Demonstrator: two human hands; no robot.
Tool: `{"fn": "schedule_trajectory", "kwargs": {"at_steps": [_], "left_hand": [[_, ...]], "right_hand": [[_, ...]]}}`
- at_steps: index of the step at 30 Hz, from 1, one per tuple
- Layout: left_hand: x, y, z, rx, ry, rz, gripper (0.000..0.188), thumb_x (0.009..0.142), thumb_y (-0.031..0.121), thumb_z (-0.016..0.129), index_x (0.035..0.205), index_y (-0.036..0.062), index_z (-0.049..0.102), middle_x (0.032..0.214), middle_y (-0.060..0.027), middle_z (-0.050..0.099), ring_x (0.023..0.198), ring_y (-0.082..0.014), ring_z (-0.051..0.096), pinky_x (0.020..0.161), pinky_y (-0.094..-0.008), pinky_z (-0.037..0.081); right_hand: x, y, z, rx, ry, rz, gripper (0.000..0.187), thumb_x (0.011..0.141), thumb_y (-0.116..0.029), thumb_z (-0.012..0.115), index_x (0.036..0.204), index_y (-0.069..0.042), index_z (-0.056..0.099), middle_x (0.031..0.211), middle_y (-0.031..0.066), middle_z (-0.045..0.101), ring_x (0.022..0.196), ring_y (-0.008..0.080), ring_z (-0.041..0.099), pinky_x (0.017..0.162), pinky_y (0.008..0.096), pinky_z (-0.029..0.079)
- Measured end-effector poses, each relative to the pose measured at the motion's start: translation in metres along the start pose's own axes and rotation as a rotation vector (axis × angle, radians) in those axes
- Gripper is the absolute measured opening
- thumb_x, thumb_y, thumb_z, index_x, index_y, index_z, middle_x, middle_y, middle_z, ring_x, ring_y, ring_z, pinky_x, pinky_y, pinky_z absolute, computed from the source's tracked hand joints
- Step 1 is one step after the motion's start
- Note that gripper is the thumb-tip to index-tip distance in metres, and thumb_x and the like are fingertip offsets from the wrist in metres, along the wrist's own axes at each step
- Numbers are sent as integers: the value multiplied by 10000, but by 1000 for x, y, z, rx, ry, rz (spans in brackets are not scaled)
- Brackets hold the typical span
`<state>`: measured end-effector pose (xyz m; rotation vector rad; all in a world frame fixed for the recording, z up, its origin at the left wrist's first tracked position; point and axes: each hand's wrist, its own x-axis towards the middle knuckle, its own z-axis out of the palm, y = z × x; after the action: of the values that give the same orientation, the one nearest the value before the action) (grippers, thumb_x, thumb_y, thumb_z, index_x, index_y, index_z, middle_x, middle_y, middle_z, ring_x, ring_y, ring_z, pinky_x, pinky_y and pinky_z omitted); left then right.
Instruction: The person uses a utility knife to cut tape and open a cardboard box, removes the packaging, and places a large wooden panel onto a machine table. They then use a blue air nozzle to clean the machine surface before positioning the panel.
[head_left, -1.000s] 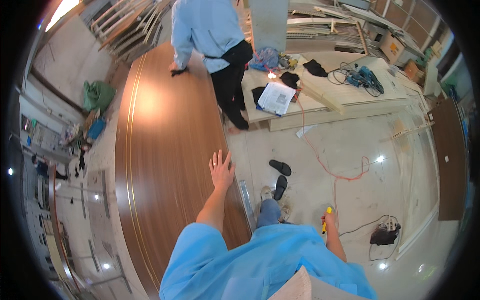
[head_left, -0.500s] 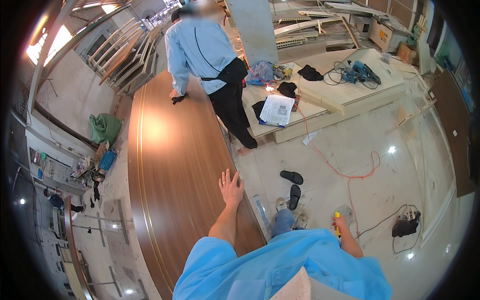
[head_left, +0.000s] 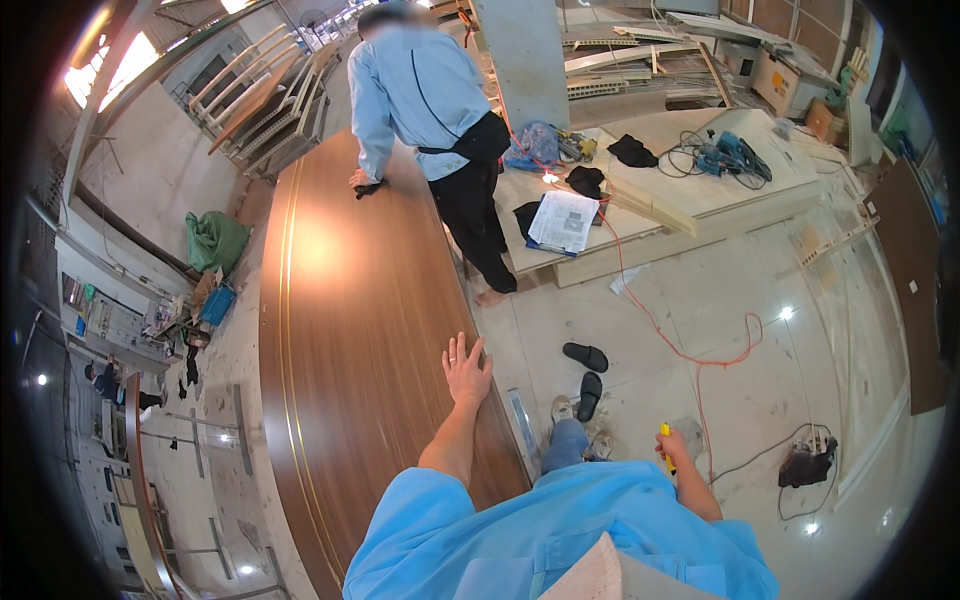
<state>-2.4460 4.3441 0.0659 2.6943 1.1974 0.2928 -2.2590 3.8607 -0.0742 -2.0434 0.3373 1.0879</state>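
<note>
My left hand lies flat, fingers spread, on the right edge of a long brown wood-grain panel with thin gold lines along its left side. Down at my right side, my right hand is closed around a yellow utility knife; its blade is too small to make out. At the panel's far end a co-worker in a light blue shirt leans over, one hand with a black cloth resting on the surface.
Right of the panel stands a low workbench with a clipboard of papers, black cloths and a blue power tool. An orange cord trails over the floor. Black slippers lie near my feet. A dark bundle with a cable is at right.
The whole view has shifted slightly. My right hand with the utility knife has moved a little to the left. My left hand stays on the panel. The co-worker's head has lowered slightly.
</note>
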Motion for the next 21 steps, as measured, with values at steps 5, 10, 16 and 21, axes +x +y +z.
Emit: {"fn": "schedule_trajectory", "kwargs": {"at_steps": [5,10,16,21], "left_hand": [[0,1,-1,6,-8,-2,475,911,387,567,1369,275,508,1553,-103,286,1450,-285,216,1188,-457,142],[-1,1,-3,-2,-8,3,479,919,383,565,1377,256,501,1556,-105,276,1451,-286,212,1189,-457,142],[-1,2,-4,3,-13,-4,477,914,386,568,1372,272,498,1556,-104,278,1450,-286,213,1193,-452,140],[0,1,-3,-2,-23,-4,477,913,388,568,1371,279,499,1557,-101,276,1451,-282,212,1193,-448,139]], "right_hand": [[-2,4,-3,40,-6,2,251,835,-143,610,1043,-22,537,675,128,608,477,183,532,425,327,433],[-1,9,-5,34,-5,-9,249,840,-147,610,1044,-21,543,678,127,613,480,186,541,424,332,437],[0,10,-4,12,-28,-5,237,848,-151,616,1036,-23,550,689,134,621,488,187,550,426,333,444],[-1,10,-3,-5,12,12,234,847,-147,616,1033,-22,547,685,131,617,486,188,547,426,333,444]]}}
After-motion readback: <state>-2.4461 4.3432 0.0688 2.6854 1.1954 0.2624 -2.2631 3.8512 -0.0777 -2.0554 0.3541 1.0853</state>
